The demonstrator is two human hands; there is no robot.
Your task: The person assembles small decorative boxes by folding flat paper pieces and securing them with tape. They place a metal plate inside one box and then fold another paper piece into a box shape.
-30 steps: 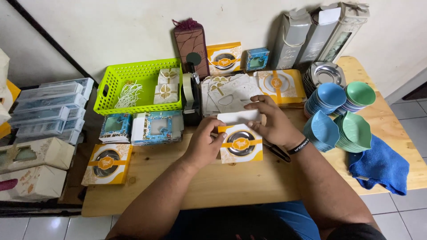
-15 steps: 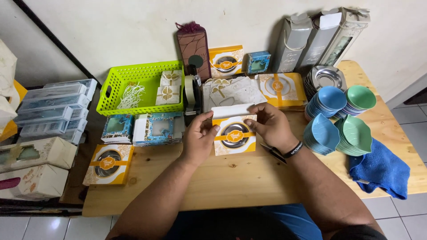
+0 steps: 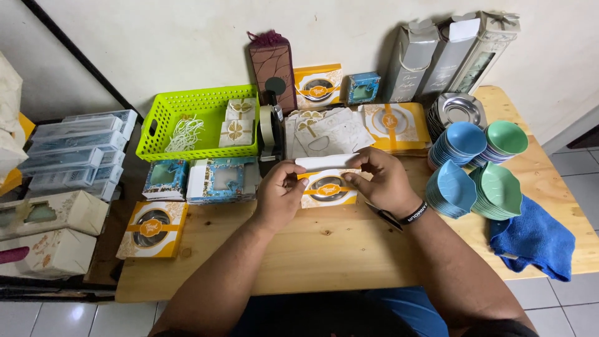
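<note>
A small white gift box [image 3: 327,185] with an orange band and a round clear window is held upright between both hands above the wooden table [image 3: 324,249]. My left hand [image 3: 279,192] grips its left side, thumb on the front. My right hand [image 3: 382,181] grips its right side, fingers at the open white top flap. A black wristband sits on my right wrist. A black pen [image 3: 385,216] lies on the table under my right wrist.
A green basket [image 3: 198,122] holds small boxes and shredded paper. A tape dispenser [image 3: 270,130] and flat box blanks [image 3: 324,129] lie behind the hands. Stacks of blue and green leaf dishes [image 3: 480,181], a blue cloth [image 3: 533,240] at right. More boxes [image 3: 151,228] at left.
The box was lying flat on the table a second ago; both hands have lifted and tilted it upright, a little farther from me.
</note>
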